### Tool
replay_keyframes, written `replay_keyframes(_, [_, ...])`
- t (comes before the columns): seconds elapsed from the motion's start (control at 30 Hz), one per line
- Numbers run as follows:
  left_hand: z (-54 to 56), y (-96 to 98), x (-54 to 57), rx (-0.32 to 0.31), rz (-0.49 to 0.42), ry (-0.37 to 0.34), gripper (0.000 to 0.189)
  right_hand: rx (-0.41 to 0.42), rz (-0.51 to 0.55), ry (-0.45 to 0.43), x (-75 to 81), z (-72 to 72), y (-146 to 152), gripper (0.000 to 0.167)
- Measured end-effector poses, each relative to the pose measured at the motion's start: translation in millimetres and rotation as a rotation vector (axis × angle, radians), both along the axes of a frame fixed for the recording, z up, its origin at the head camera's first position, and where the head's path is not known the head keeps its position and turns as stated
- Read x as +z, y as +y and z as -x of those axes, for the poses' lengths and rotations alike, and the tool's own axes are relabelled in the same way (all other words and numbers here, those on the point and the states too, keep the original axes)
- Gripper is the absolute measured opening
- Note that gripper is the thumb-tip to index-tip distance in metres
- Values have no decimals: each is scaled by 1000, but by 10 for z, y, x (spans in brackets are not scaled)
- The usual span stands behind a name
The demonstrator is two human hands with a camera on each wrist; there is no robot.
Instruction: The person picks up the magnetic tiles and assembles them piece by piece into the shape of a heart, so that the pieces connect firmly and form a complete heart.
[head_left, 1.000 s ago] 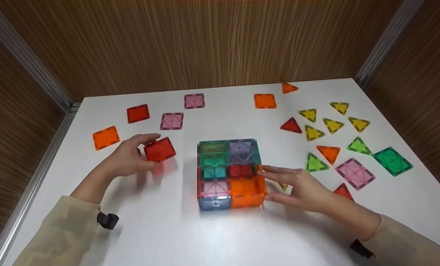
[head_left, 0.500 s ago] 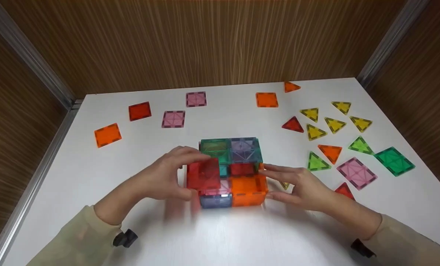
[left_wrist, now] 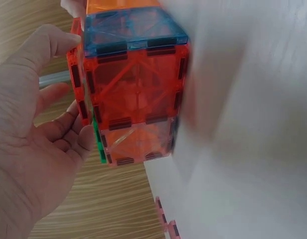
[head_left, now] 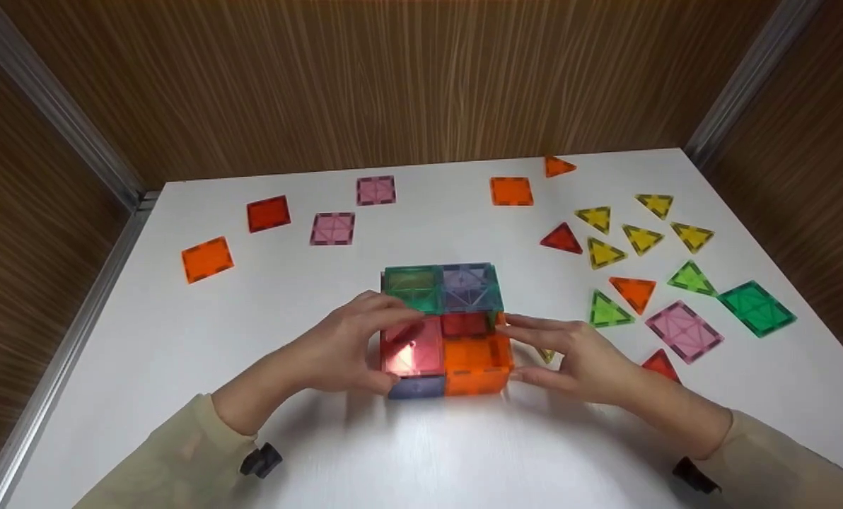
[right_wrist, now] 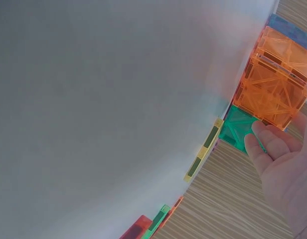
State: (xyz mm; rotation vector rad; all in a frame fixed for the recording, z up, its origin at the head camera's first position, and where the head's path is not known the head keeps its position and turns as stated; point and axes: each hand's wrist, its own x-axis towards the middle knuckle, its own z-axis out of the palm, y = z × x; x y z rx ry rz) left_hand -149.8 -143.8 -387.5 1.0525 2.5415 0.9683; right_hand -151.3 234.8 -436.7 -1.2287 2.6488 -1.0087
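Left hand (head_left: 340, 346) has the red tile (head_left: 421, 348) pinched in its fingers, right over the tile box's (head_left: 478, 382) near-left quarter; right hand's (head_left: 578, 359) just touching the right side, fingers apart.

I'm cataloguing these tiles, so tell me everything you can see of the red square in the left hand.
The red square is a see-through, plastic-looking tile with dark strips along its edges and glare on its face. The left hand holds it, thumb at the near edge, fingers toward the far edge. It lies roughly level over the near-left part of the tile block, beside the orange section. Whether it is fully seated is unclear.
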Motion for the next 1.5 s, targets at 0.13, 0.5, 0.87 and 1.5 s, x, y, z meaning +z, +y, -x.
replay_keyframes(0.13, [3, 12, -12, 0, -6, 11, 77, 2, -5, 12, 8, 1, -2, 58])
replay_keyframes(0.5, [4, 12, -8, 10, 8, 13, 77, 2, 8, 33, -3, -4, -1, 57])
replay_keyframes(0.87, [12, -24, -33, -1, -6, -10, 74, -5, -3, 36, -15, 2, 6, 57])
replay_keyframes(1.5, [43, -151, -23, 9, -66, -17, 72, 4, 10, 27, -22, 6, 5, 58])
